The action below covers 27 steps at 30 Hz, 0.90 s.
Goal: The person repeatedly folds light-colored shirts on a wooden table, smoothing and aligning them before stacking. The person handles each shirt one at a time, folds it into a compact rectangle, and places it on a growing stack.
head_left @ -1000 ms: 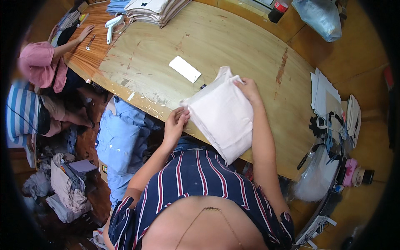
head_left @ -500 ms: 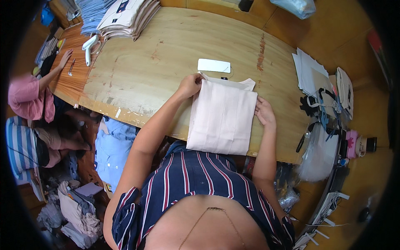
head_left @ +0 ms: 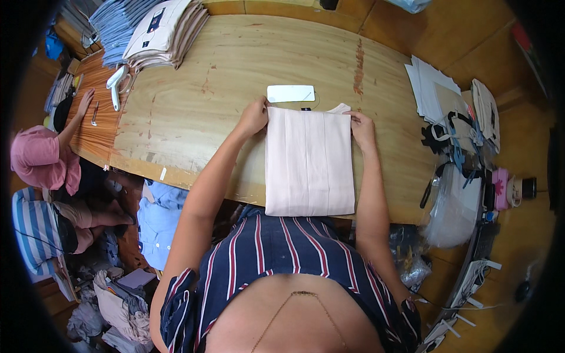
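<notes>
While flat on the table (head_left: 194,117): both hands (head_left: 254,117) (head_left: 361,126) pinching folded cloth (head_left: 309,162) corners.

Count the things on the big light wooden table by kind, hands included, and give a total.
Folded pale pink garment: 1
White card: 1
Stack of folded garments: 1
Hands gripping the garment's far corners: 2, left hand, right hand
Total: 5

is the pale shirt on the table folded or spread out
Folded: the shirt lies as a neat flat rectangle, left hand and right hand at its top corners.
</notes>
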Each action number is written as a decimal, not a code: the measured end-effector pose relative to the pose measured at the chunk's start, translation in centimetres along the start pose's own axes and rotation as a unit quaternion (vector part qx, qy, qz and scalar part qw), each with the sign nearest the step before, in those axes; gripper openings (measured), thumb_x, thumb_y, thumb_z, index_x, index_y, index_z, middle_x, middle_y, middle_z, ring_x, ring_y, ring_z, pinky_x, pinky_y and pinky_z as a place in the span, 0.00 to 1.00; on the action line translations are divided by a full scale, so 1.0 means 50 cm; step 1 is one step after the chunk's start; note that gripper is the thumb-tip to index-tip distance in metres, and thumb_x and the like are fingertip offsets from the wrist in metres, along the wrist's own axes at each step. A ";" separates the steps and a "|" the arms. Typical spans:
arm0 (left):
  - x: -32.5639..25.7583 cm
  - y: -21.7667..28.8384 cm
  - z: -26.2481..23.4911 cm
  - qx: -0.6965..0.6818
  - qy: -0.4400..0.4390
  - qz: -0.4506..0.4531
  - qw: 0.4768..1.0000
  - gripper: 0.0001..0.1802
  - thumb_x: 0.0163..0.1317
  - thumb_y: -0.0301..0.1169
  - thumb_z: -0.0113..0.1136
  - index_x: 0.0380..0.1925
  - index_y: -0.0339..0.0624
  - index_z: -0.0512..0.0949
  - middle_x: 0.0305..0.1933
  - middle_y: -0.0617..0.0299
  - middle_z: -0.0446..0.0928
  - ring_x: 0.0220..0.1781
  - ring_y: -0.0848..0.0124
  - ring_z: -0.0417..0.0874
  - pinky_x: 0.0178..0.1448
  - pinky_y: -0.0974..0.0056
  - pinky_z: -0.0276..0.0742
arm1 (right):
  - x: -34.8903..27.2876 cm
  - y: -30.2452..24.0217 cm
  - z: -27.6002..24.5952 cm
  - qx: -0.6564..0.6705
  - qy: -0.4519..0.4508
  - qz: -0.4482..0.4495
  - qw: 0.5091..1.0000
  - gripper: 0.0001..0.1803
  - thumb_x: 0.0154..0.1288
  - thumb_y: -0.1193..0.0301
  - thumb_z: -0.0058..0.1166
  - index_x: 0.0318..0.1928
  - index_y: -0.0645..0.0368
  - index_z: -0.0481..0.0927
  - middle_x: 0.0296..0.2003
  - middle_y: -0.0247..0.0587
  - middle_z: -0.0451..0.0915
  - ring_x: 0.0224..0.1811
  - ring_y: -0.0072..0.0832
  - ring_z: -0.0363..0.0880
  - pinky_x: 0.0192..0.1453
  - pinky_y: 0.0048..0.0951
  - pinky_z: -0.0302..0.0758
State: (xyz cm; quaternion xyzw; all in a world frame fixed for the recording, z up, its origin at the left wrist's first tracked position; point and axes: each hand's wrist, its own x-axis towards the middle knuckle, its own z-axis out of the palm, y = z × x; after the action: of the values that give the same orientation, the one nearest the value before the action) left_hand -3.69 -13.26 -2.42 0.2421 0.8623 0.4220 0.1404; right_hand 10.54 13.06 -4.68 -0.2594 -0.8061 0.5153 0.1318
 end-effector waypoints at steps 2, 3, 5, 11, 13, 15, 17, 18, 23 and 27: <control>-0.010 0.004 -0.003 -0.019 0.000 0.012 1.000 0.08 0.48 0.20 0.43 0.30 0.32 0.69 0.24 0.46 0.74 0.25 0.60 0.77 0.31 0.61 0.71 | 0.004 -0.009 -0.009 0.038 -0.032 -0.002 0.999 0.09 0.57 0.80 0.43 0.34 0.64 0.78 0.27 0.34 0.77 0.28 0.19 0.73 0.33 0.18 0.69; -0.013 0.006 -0.004 -0.044 -0.024 0.011 0.999 0.07 0.49 0.20 0.44 0.29 0.32 0.69 0.24 0.48 0.74 0.24 0.62 0.77 0.30 0.63 0.71 | 0.009 -0.011 -0.010 0.028 -0.020 -0.017 0.999 0.09 0.57 0.81 0.42 0.34 0.64 0.78 0.27 0.34 0.77 0.28 0.18 0.73 0.33 0.18 0.69; -0.018 0.005 -0.008 -0.095 -0.072 0.007 0.993 0.04 0.50 0.20 0.46 0.28 0.32 0.68 0.22 0.52 0.74 0.21 0.68 0.76 0.27 0.65 0.71 | 0.016 -0.013 -0.006 0.022 0.003 -0.012 1.000 0.09 0.57 0.81 0.42 0.35 0.64 0.77 0.27 0.34 0.77 0.28 0.18 0.72 0.34 0.17 0.69; -0.013 -0.014 -0.006 -0.140 -0.058 0.027 0.988 0.02 0.54 0.20 0.44 0.25 0.32 0.66 0.20 0.55 0.73 0.20 0.72 0.75 0.23 0.69 0.71 | 0.027 -0.005 0.006 0.083 -0.029 -0.028 0.996 0.09 0.57 0.81 0.42 0.34 0.65 0.77 0.27 0.34 0.77 0.27 0.18 0.72 0.33 0.17 0.69; -0.011 -0.005 -0.009 -0.144 -0.067 0.009 0.987 0.02 0.54 0.20 0.44 0.25 0.32 0.66 0.20 0.55 0.72 0.20 0.71 0.75 0.22 0.68 0.72 | 0.031 0.004 0.000 0.120 -0.082 -0.034 0.989 0.09 0.58 0.80 0.43 0.34 0.64 0.77 0.27 0.34 0.77 0.27 0.18 0.72 0.33 0.17 0.69; -0.010 -0.002 -0.010 -0.163 -0.069 -0.011 0.984 0.02 0.54 0.20 0.43 0.26 0.32 0.65 0.20 0.55 0.72 0.20 0.70 0.76 0.22 0.67 0.73 | 0.040 0.007 0.008 0.062 -0.043 -0.016 0.997 0.09 0.58 0.80 0.42 0.34 0.64 0.77 0.27 0.35 0.78 0.27 0.19 0.73 0.33 0.18 0.69; -0.007 -0.006 -0.007 -0.195 -0.065 -0.035 0.978 0.02 0.54 0.20 0.42 0.26 0.32 0.65 0.20 0.55 0.72 0.20 0.69 0.76 0.21 0.67 0.74 | 0.047 0.009 0.013 0.001 -0.001 -0.012 1.000 0.09 0.58 0.78 0.42 0.35 0.65 0.77 0.27 0.36 0.78 0.28 0.19 0.73 0.33 0.18 0.69; -0.006 -0.008 -0.006 -0.184 -0.060 -0.037 0.980 0.02 0.55 0.20 0.42 0.26 0.32 0.65 0.20 0.55 0.72 0.20 0.69 0.76 0.21 0.66 0.74 | 0.047 0.004 0.017 -0.032 0.020 -0.017 0.999 0.09 0.58 0.78 0.43 0.35 0.66 0.77 0.27 0.37 0.78 0.28 0.20 0.73 0.33 0.19 0.69; -0.010 0.012 -0.013 -0.111 -0.049 -0.074 0.990 0.05 0.57 0.24 0.42 0.31 0.33 0.67 0.24 0.59 0.72 0.25 0.72 0.75 0.27 0.67 0.75 | 0.034 -0.024 0.017 -0.021 0.048 0.039 0.998 0.09 0.58 0.74 0.45 0.34 0.66 0.77 0.26 0.41 0.78 0.27 0.24 0.74 0.33 0.23 0.70; -0.013 0.006 -0.012 -0.260 -0.028 -0.154 0.953 0.07 0.56 0.27 0.47 0.31 0.33 0.68 0.24 0.57 0.73 0.23 0.71 0.75 0.27 0.66 0.73 | 0.026 -0.022 0.009 0.066 0.003 0.043 0.997 0.08 0.55 0.72 0.48 0.31 0.64 0.77 0.22 0.44 0.76 0.25 0.32 0.74 0.34 0.29 0.71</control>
State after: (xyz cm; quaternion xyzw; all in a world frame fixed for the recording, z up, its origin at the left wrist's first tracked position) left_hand -3.33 -13.87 -1.80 0.0734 0.7454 0.5979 0.2856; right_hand 8.91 13.06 -3.94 -0.2865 -0.7581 0.5714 0.1289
